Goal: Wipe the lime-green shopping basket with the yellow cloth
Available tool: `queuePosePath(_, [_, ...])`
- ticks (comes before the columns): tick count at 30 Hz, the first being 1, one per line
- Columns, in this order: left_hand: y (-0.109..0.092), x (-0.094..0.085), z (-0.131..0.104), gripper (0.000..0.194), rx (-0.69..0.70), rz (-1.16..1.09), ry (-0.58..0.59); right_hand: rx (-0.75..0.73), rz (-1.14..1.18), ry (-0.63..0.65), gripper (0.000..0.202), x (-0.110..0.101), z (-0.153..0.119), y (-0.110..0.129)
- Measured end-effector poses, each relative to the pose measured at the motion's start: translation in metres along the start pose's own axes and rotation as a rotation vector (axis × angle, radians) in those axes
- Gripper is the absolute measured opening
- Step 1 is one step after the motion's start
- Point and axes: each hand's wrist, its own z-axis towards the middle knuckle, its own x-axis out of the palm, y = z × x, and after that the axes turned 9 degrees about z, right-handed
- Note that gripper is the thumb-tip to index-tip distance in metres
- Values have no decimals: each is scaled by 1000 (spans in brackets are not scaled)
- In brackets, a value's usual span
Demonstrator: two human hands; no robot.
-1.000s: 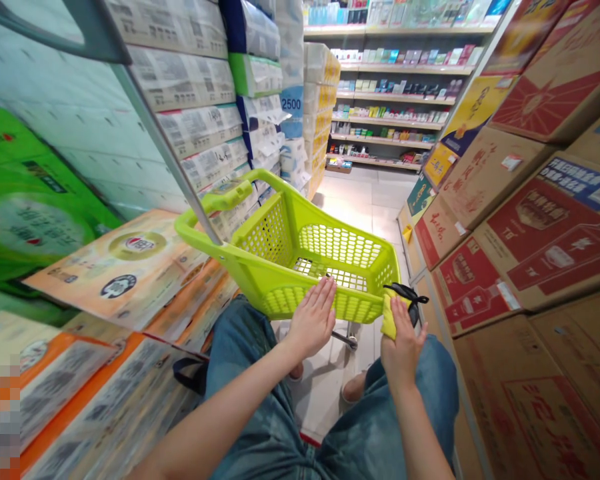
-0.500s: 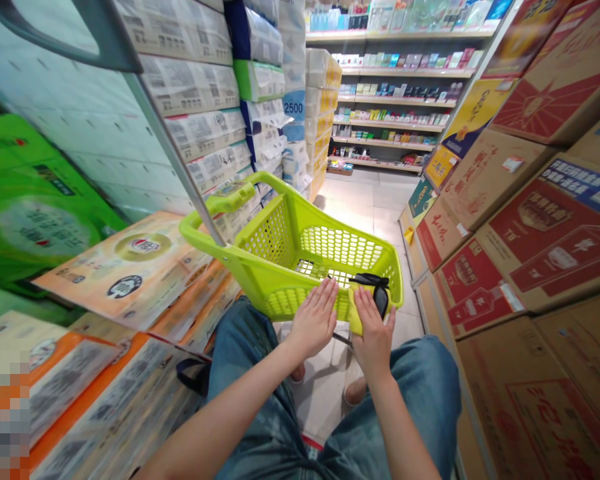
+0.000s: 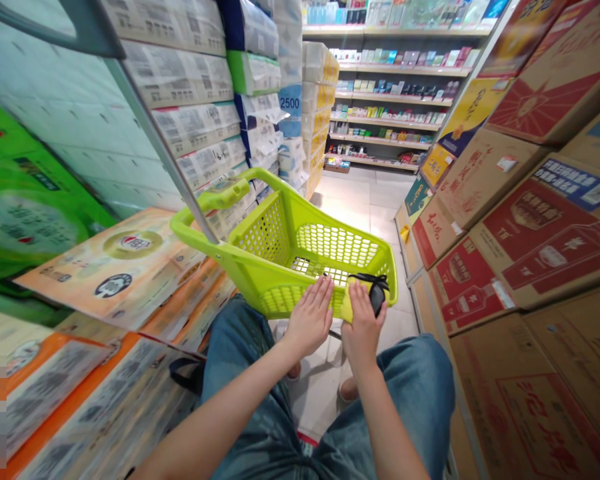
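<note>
A lime-green plastic shopping basket cart (image 3: 275, 283) with perforated sides stands before my knees, a grey metal pole rising from its left end. My left hand (image 3: 310, 320) lies palm down on its near rim, fingers stretched out. Just to the right, my right hand (image 3: 363, 327) presses a yellow cloth (image 3: 349, 307) against the same rim near the corner, fingers bent over it. Next to that cloth sits a black item (image 3: 377, 297) with dark cords, partly under my fingers; its kind is unclear. Both palms are hidden.
Stacked cardboard cartons (image 3: 525, 233) wall in the right side. Wrapped paper packs (image 3: 180, 73) are piled at the left, with orange-edged packages (image 3: 115, 267) lower down. Shelves of small goods (image 3: 390, 100) stand at the back, beyond a tiled aisle (image 3: 365, 193).
The view has shifted slightly, so the scene sits a little further left and up. My right hand and the yellow cloth have moved slightly along the rim; less cloth shows below the fingers.
</note>
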Motion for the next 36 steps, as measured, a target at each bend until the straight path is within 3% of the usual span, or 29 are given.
queuePosePath(3, [0, 0, 0, 63, 3, -2, 3, -92, 10, 62, 78, 3, 4, 15])
queuePosePath(5, [0, 0, 0, 62, 1, 5, 1, -113, 3, 79, 77, -3, 2, 8])
queuePosePath(12, [-1, 2, 0, 63, -8, 13, -9, 39, 11, -44, 79, -40, -16, -75])
queuePosePath(14, [-1, 3, 0, 63, -9, 10, -11, 98, 11, -79, 78, -44, -17, -86])
queuePosePath(17, [-1, 3, 0, 62, -5, 12, -13, 122, -24, -102, 74, -37, -11, -72])
queuePosePath(23, [0, 2, 0, 62, 1, 22, -18, -47, -26, 16, 76, -3, 4, 1])
queuePosePath(26, [1, 2, -1, 62, 8, 22, -24, -112, -40, 47, 81, -1, 3, 6])
queuePosePath(30, [3, 3, -1, 62, 14, 22, -16, -125, -45, 35, 85, -19, -7, -29])
queuePosePath(33, [3, 3, 0, 61, 9, 20, -6, -29, -29, -24, 81, -36, -13, -63])
queuePosePath(36, [1, 3, 0, 60, 3, 19, 2, 78, -16, -74, 76, -41, -12, -76])
